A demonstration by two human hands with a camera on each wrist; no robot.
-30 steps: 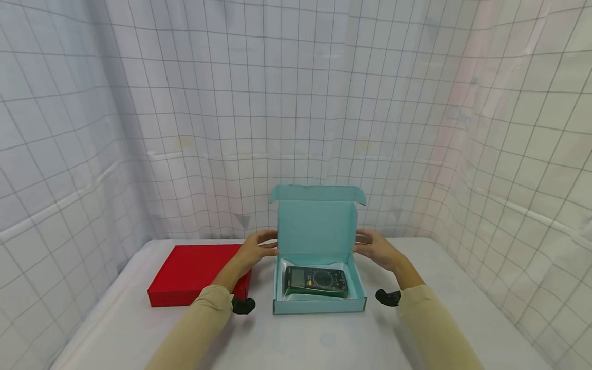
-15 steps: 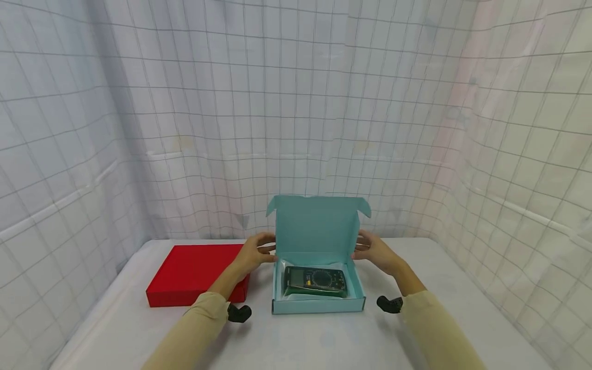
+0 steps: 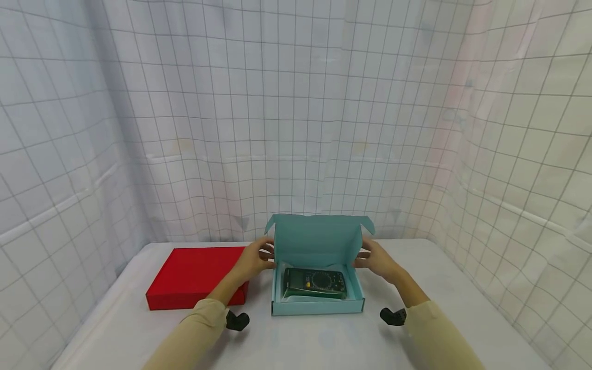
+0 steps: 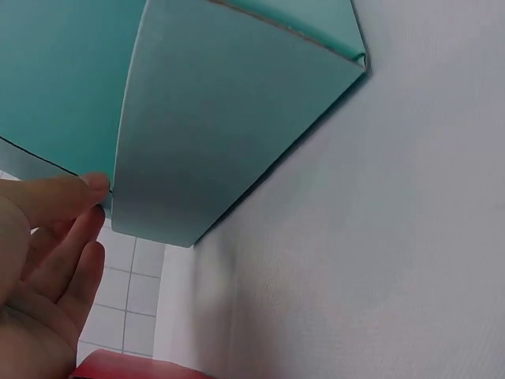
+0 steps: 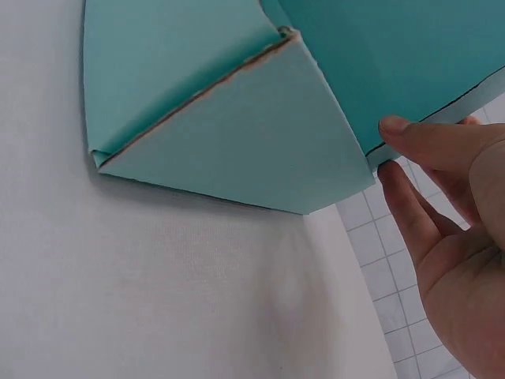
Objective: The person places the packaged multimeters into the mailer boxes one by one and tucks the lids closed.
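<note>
A light-blue cardboard box (image 3: 319,307) stands on the table with its lid (image 3: 316,241) raised and leaning toward me. Inside, a dark green multimeter (image 3: 314,283) lies in clear plastic wrapping. At the lid's left edge, near the hinge, my left hand (image 3: 252,261) pinches the cardboard. The right hand (image 3: 379,259) does the same on the opposite edge. In the left wrist view, the thumb (image 4: 67,193) is at the lid's edge with the fingers behind it. The right wrist view has the thumb (image 5: 426,142) on the lid's inner face and fingers behind.
A closed red box (image 3: 196,275) lies left of the blue one, partly behind the left forearm. A white cloth covers the table (image 3: 314,344). White gridded curtains (image 3: 296,113) hang behind and on both sides.
The lid has tilted forward, its top edge coming down toward me, and its inner face looks darker. Both hands have stayed at the lid's sides. The multimeter and red box remain in place.
</note>
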